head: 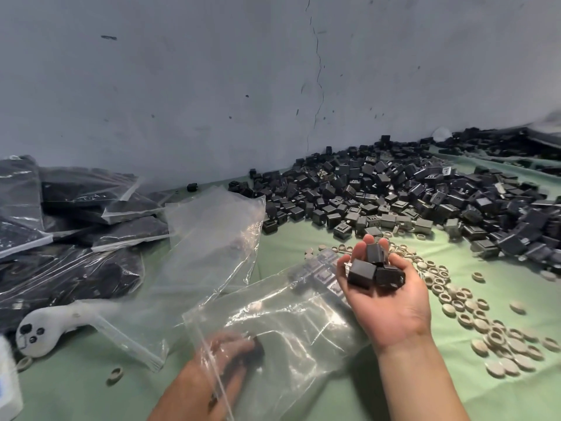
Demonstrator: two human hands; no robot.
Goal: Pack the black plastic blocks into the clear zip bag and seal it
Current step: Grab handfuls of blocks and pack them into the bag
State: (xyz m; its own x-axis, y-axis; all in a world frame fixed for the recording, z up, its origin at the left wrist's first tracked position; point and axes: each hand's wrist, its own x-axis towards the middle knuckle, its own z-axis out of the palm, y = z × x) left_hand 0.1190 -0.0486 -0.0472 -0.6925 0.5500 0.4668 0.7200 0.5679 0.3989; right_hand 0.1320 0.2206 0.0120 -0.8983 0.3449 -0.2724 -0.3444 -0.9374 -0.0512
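Note:
My right hand [391, 302] is palm up above the green cloth, fingers curled round three black plastic blocks [376, 270]. Just left of it lies the clear zip bag [291, 326], with several blocks visible through its far end [318, 276]. My left hand [218, 372] reaches inside the bag's mouth at the lower left; the plastic blurs it, and it seems to hold something dark. A large heap of loose black blocks [409, 192] fills the back right along the wall.
A second empty clear bag [209, 238] lies behind the first. Filled, sealed bags of blocks [69, 214] are stacked at the left. Beige rings and caps [473, 308] are scattered at the right. A white controller [45, 329] lies at the lower left. A grey wall stands behind.

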